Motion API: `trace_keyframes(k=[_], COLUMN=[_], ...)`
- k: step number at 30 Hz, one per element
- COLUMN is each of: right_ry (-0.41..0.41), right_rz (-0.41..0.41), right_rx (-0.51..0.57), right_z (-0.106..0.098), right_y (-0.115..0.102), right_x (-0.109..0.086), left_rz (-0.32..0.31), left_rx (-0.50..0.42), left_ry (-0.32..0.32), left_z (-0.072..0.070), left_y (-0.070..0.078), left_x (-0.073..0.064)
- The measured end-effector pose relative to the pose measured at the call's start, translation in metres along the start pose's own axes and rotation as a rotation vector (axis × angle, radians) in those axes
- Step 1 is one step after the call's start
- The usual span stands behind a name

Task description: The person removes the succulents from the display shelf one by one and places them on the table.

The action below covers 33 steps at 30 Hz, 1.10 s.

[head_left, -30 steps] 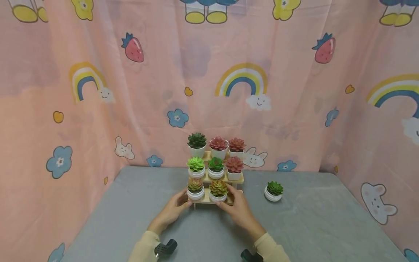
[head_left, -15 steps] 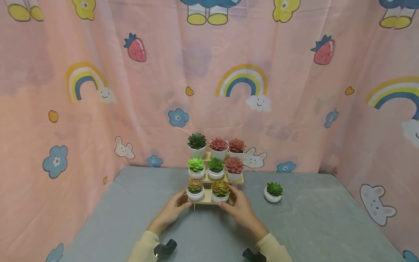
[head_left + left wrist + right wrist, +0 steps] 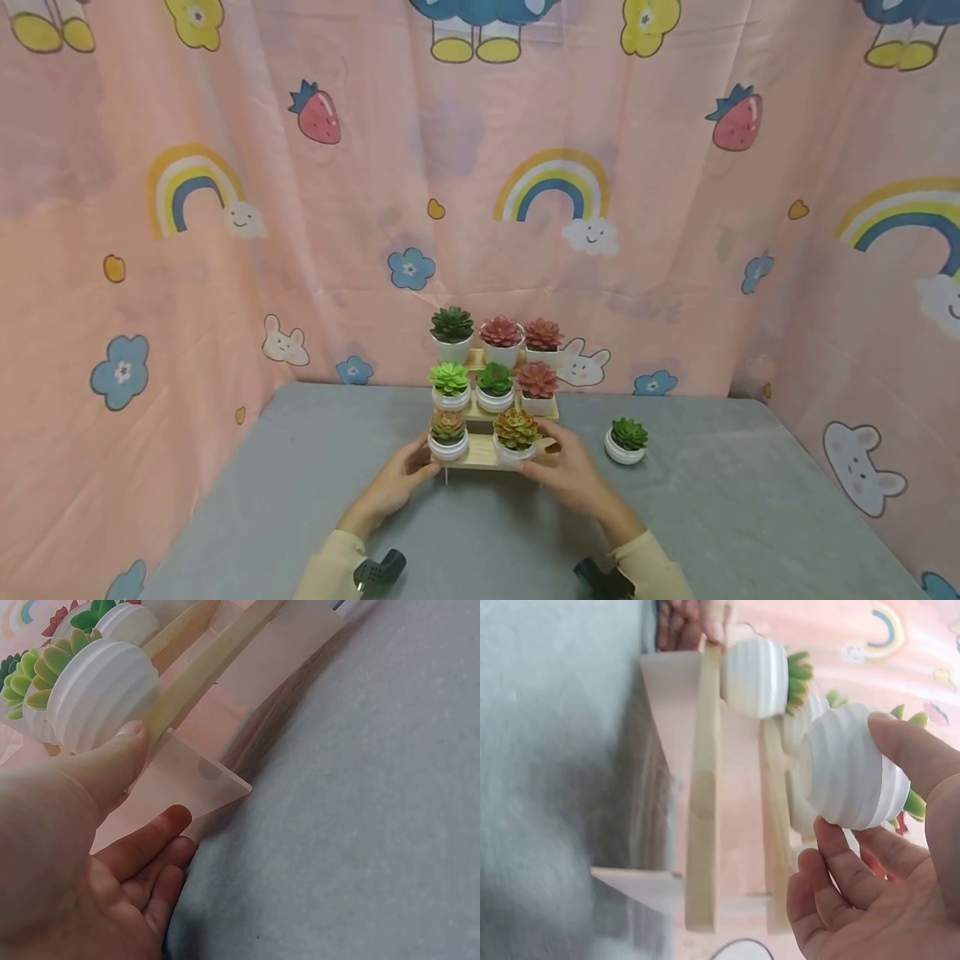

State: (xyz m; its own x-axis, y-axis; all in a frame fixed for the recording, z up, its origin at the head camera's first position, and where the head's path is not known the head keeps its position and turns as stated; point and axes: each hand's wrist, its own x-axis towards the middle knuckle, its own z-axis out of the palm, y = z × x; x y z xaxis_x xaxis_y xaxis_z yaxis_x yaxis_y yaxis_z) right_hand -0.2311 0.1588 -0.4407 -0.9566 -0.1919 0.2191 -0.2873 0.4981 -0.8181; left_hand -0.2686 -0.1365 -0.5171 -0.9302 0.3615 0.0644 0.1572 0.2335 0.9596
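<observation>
A three-tier wooden stand (image 3: 480, 452) with pale side panels carries potted artificial succulents. My right hand (image 3: 573, 471) pinches a small ribbed white pot with a yellow-green and reddish succulent (image 3: 516, 430) at the right part of the bottom tier. In the right wrist view this pot's base shows apart from the bottom shelf (image 3: 705, 787). My left hand (image 3: 393, 483) grips the left end of the bottom tier; its thumb lies at the shelf edge beside another ribbed pot with an orange-green succulent (image 3: 448, 435). The left index finger is partly hidden.
On the middle and top tiers stand several more green and red succulents, such as a bright green one (image 3: 450, 379). Right of the stand, a green succulent in a white pot (image 3: 626, 440) sits on the grey table (image 3: 712, 500). A pink printed curtain (image 3: 360, 208) hangs behind.
My right hand has shifted right along the bottom tier with the pinched succulent, widening the gap to the left pot. My left hand has stayed at the stand's left end.
</observation>
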Motion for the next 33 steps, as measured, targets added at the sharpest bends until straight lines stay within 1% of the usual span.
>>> trace_keyframes(k=[3, 8, 13, 20, 23, 29, 33], right_ry=[0.016, 0.046, 0.096, 0.172, 0.189, 0.214, 0.233], right_rz=[-0.036, -0.041, -0.053, -0.055, -0.046, 0.015, 0.047], right_rx=[0.013, 0.024, 0.001, -0.046, -0.06, -0.039, -0.063], right_z=[-0.01, -0.025, -0.037, -0.055, -0.063, -0.078, -0.088], right_y=[0.002, -0.001, -0.002, 0.004, 0.007, 0.013, 0.017], right_x=[-0.001, -0.004, -0.007, -0.009, -0.01, -0.012, -0.013], left_rz=[-0.002, -0.004, 0.0, -0.001, -0.005, -0.009, -0.007], left_rx=[-0.002, -0.004, -0.001, -0.004, -0.004, -0.008, -0.01], left_ry=[-0.006, -0.007, -0.005, -0.012, -0.003, 0.002, 0.0], left_z=[0.001, 0.001, 0.001, 0.0, 0.0, 0.0, 0.0], left_y=[0.0, 0.0, -0.002, -0.002, -0.002, -0.003, -0.003], left_x=[0.0, 0.0, 0.002, 0.002, 0.001, 0.001, 0.001])
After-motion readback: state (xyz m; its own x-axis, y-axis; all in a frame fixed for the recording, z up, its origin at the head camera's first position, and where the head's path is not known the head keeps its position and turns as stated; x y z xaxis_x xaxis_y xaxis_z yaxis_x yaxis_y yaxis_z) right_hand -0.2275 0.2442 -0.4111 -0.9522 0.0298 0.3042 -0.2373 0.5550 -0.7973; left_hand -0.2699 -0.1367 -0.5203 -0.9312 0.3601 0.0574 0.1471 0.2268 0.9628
